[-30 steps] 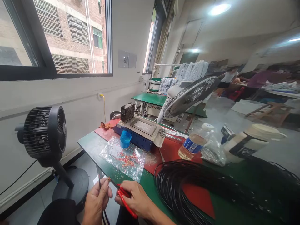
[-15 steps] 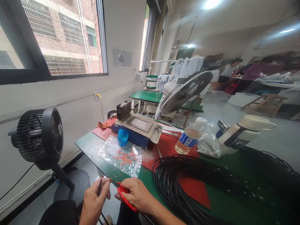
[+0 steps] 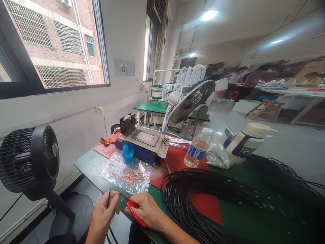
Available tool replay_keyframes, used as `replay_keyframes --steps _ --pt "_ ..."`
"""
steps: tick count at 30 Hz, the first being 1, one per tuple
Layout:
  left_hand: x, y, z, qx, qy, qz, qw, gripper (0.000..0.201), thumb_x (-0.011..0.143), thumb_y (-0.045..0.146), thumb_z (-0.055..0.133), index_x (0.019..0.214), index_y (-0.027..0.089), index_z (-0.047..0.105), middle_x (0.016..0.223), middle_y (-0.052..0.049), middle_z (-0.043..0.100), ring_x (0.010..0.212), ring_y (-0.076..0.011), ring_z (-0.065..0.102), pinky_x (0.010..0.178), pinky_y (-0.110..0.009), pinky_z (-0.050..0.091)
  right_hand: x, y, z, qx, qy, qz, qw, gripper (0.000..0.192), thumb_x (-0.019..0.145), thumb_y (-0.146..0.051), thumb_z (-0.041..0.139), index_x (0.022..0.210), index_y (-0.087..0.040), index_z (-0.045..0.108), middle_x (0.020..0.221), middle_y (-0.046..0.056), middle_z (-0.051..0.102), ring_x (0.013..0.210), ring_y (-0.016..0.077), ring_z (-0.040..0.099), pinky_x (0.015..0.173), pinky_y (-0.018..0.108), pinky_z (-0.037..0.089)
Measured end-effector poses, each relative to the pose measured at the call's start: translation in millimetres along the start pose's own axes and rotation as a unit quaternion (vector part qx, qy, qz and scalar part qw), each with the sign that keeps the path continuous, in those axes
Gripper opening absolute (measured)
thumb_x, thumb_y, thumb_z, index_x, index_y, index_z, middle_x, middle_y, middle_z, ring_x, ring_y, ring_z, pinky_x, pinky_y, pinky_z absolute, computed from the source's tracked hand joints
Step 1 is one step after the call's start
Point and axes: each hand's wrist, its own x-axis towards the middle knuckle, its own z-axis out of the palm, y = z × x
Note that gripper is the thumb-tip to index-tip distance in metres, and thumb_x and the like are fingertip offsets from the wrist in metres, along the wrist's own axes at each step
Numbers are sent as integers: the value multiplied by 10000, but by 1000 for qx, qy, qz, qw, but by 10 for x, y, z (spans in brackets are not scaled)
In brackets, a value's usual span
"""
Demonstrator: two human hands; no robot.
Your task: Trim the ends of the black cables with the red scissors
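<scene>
On the near side of the clear plastic bag (image 3: 145, 183): one left hand (image 3: 105, 207), fingers closed on a black cable (image 3: 109, 195), its end pointing up; one right hand (image 3: 146, 209), fingers wrapped around red-handled cutters (image 3: 132, 205), tip at the left fingertips, jaw opening too small for me to tell. Right of the bag, on the tabletop (image 3: 85, 165): black coil (image 3: 177, 191). Upon the bag: scattered red bits (image 3: 132, 177). At its far edge: blue cup (image 3: 127, 154). Beyond it, rightward: labelled bottle (image 3: 194, 153). Just behind it: blue machine (image 3: 147, 155). Well beyond it: tilted fan (image 3: 189, 105).

Green table (image 3: 155, 192) — red sheet (image 3: 176, 161), clear plastic bag (image 3: 111, 169) strewn with reddish scraps (image 3: 132, 176), coiled black cable (image 3: 175, 195), pale-lidded jug (image 3: 238, 147)
</scene>
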Motion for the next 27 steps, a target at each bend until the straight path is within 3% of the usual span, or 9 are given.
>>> replay_keyframes --steps 3,6,9,13,18,27 --pt "33 -12 30 -42 -8 -12 999 340 685 504 582 596 176 593 450 50 425 463 -104 304 467 -261 202 26 39 -9 65 4 20 998 406 750 -340 566 463 -154 346 479 -58 277 478 58 260 468 217 160" --pt "40 -67 77 -147 -41 -67 986 346 636 469 653 754 144 631 491 39 494 413 -61 263 441 -250 137 36 54 -7 190 -7 35 981 386 754 -414 569 499 -157 437 457 -65 291 436 51 266 435 204 169" --pt "10 -152 141 -232 -69 -101 965 391 577 424 724 824 129 655 532 10 560 393 -34 263 427 -227 130 30 35 4 340 -29 78 937 402 752 -528 554 614 -150 551 429 -68 369 357 48 297 373 192 188" --pt "-53 -231 213 -281 -79 -148 945 378 507 376 787 779 134 686 540 -5 592 440 -48 371 422 -186 227 23 -8 9 450 -33 120 884 451 716 -583 580 638 -138 564 415 -69 400 296 35 289 300 172 153" --pt "-106 -218 203 -246 -93 -159 952 304 579 357 752 783 144 679 570 14 580 483 -53 409 445 -183 279 10 -9 7 488 -55 141 859 439 659 -555 659 636 -129 554 414 -74 417 288 30 297 270 159 159" --pt "-225 -199 103 -159 -101 -81 979 239 710 347 647 837 144 637 631 18 565 522 -63 383 487 -222 278 -35 24 89 477 -72 106 870 398 648 -478 706 590 -123 536 400 -79 409 339 22 314 331 162 212"
